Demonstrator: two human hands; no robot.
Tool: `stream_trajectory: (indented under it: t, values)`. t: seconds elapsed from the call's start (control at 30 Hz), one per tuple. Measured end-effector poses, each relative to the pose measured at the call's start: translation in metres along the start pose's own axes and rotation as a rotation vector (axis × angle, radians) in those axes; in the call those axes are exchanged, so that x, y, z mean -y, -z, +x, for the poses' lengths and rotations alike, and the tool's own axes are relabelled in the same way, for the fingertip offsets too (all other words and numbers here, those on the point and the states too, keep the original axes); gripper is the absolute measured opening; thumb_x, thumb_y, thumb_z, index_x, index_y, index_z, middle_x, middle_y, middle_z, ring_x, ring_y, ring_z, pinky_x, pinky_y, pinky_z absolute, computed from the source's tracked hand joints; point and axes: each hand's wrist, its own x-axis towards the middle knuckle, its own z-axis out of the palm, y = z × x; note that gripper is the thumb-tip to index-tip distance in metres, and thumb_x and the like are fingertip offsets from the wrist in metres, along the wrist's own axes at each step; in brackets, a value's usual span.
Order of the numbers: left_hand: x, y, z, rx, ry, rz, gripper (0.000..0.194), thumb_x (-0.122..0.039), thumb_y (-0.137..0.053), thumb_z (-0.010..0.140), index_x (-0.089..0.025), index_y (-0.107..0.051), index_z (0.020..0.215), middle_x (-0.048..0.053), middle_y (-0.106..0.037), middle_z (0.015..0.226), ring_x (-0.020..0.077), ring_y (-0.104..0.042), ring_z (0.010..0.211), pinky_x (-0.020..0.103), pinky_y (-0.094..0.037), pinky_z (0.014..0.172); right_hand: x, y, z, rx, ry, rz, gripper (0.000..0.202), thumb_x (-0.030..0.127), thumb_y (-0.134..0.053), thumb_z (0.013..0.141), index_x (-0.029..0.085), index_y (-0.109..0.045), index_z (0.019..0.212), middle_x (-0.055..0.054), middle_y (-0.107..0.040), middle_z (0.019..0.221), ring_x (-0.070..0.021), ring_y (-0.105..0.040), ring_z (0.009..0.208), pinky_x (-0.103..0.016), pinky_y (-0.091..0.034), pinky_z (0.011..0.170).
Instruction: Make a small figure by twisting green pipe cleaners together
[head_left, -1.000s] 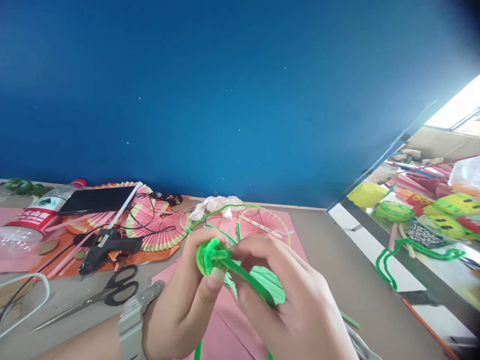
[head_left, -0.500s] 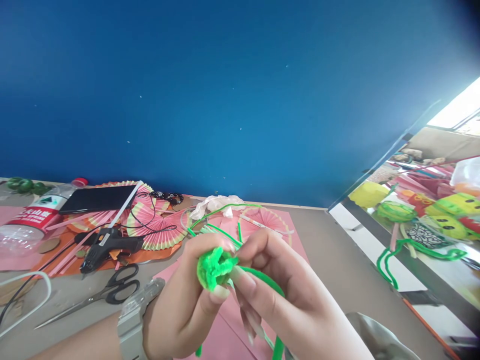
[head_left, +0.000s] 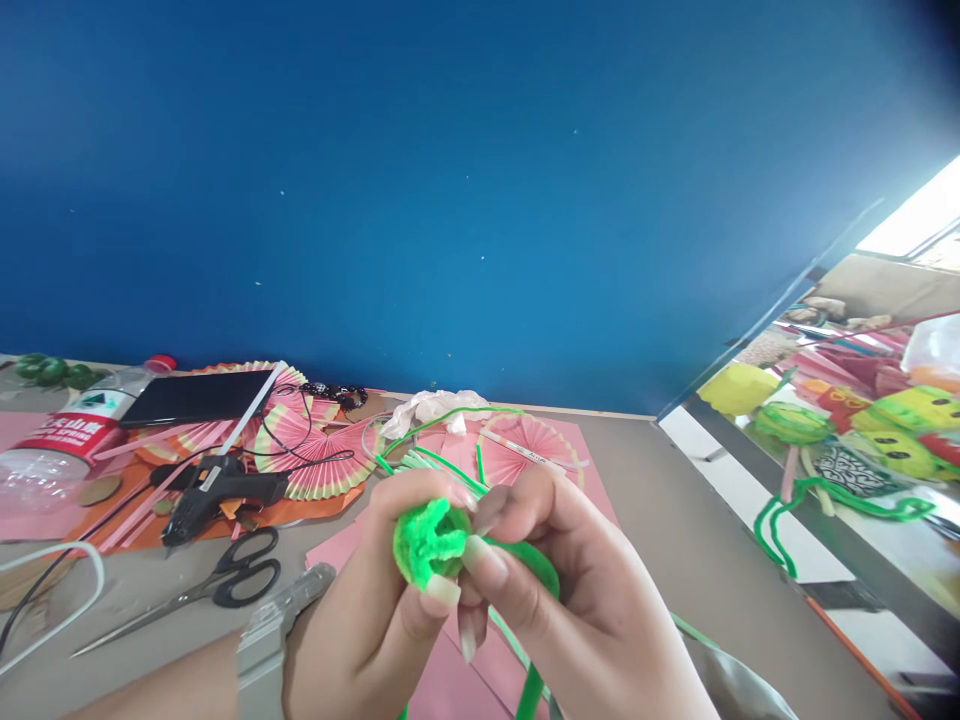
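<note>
A fuzzy bright green piece (head_left: 431,545), rounded with crossing strands at its end, sits between my two hands. My left hand (head_left: 375,590) is wrapped round it, thumb and forefinger on its rim. The thumb and fingers of my right hand (head_left: 555,590) pinch its right edge. A long green fuzzy stem (head_left: 531,692) runs under my right hand and hangs below it. Pink paper (head_left: 454,675) lies beneath my hands.
Scissors (head_left: 225,580), a black glue gun (head_left: 217,490), a plastic bottle (head_left: 75,430) and a black tablet (head_left: 195,397) lie on the left. Folded pink fans (head_left: 322,450) and a marker (head_left: 525,450) are behind my hands. A blue panel (head_left: 480,200) stands at the back.
My right fingers have shifted slightly and press closer on the green piece. The hanging green stem has moved a little to the left.
</note>
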Motion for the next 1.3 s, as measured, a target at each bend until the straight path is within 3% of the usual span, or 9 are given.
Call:
stream_trajectory:
  t: [0.1,0.23,0.33,0.43,0.6,0.8,0.97,1.13,1.3]
  values:
    - [-0.001,0.002,0.0,0.027,-0.036,0.041,0.028,-0.032,-0.033,0.095,-0.032,-0.03,0.123,-0.001,-0.05,0.076,0.0118,-0.053,0.061,0.023,-0.045,0.05,0.001,0.0,-0.002,-0.019,0.006,-0.051,0.022,0.03,-0.066,0.079,0.02,-0.048,0.072,0.003,-0.058,0.068,-0.0066,-0.054,0.056,-0.017,-0.044,0.052]
    - [-0.002,0.009,0.007,0.009,-0.191,0.206,0.032,-0.03,-0.038,0.093,-0.027,-0.033,0.125,0.004,-0.048,0.098,0.0153,-0.053,0.077,0.032,-0.047,0.074,0.008,0.002,-0.005,-0.011,-0.019,-0.128,0.019,0.037,-0.062,0.081,0.021,-0.052,0.081,0.004,-0.054,0.066,-0.0039,-0.045,0.047,-0.017,-0.035,0.045]
    - [-0.001,0.015,0.015,0.094,-0.353,0.316,0.035,-0.027,-0.039,0.092,-0.024,-0.034,0.127,0.004,-0.048,0.09,0.0175,-0.049,0.08,0.033,-0.044,0.073,0.015,0.004,-0.004,0.019,-0.061,-0.207,0.023,0.041,-0.057,0.084,0.019,-0.052,0.079,0.007,-0.041,0.058,-0.0039,-0.033,0.045,-0.017,-0.028,0.042]
    - [0.0,0.021,0.021,0.162,-0.417,0.394,0.041,-0.021,-0.042,0.089,-0.025,-0.033,0.129,0.004,-0.049,0.087,0.019,-0.05,0.08,0.036,-0.042,0.072,0.017,0.008,-0.004,0.087,-0.019,-0.371,0.024,0.041,-0.054,0.085,0.019,-0.05,0.075,0.005,-0.042,0.061,-0.0077,-0.038,0.053,-0.019,-0.032,0.047]
    - [0.001,0.024,0.021,0.231,-0.384,0.449,0.05,-0.021,-0.049,0.085,-0.03,-0.029,0.13,0.004,-0.05,0.088,0.0204,-0.051,0.079,0.039,-0.042,0.072,0.014,0.013,-0.003,0.188,0.075,-0.533,0.019,0.038,-0.046,0.089,0.021,-0.047,0.08,0.001,-0.05,0.071,-0.0131,-0.048,0.065,-0.024,-0.04,0.059]
    - [-0.007,0.015,0.017,0.038,-0.27,0.444,0.034,-0.025,-0.043,0.088,-0.025,-0.038,0.122,0.004,-0.053,0.081,0.0212,-0.053,0.081,0.036,-0.043,0.075,0.019,0.013,0.001,0.174,0.039,-0.436,0.019,0.03,-0.046,0.091,0.021,-0.046,0.075,0.004,-0.051,0.061,-0.0073,-0.04,0.051,-0.019,-0.034,0.048]
    - [-0.013,0.015,0.015,-0.013,-0.224,0.558,0.03,-0.025,-0.047,0.084,-0.024,-0.043,0.114,0.005,-0.056,0.08,0.0236,-0.054,0.086,0.034,-0.042,0.072,0.017,0.013,0.0,0.121,0.153,-0.6,0.015,0.019,-0.045,0.09,0.022,-0.048,0.076,0.004,-0.054,0.061,-0.0093,-0.049,0.056,-0.019,-0.038,0.049]
    - [-0.015,0.012,0.014,0.023,-0.158,0.471,0.029,-0.021,-0.041,0.089,-0.026,-0.038,0.117,0.002,-0.059,0.078,0.0187,-0.053,0.075,0.032,-0.041,0.071,0.011,0.013,-0.002,0.036,0.383,-0.862,0.019,0.007,-0.04,0.086,0.023,-0.045,0.078,0.005,-0.056,0.063,-0.0091,-0.053,0.054,-0.019,-0.042,0.05]
    - [-0.022,-0.005,0.014,-0.185,-0.026,0.368,0.019,-0.032,-0.037,0.092,-0.025,-0.05,0.105,0.002,-0.053,0.081,0.0157,-0.048,0.065,0.028,-0.04,0.059,-0.002,0.014,-0.004,-0.078,0.71,-1.179,0.02,0.004,-0.043,0.084,0.023,-0.045,0.086,0.001,-0.061,0.072,-0.0131,-0.059,0.062,-0.023,-0.048,0.058]
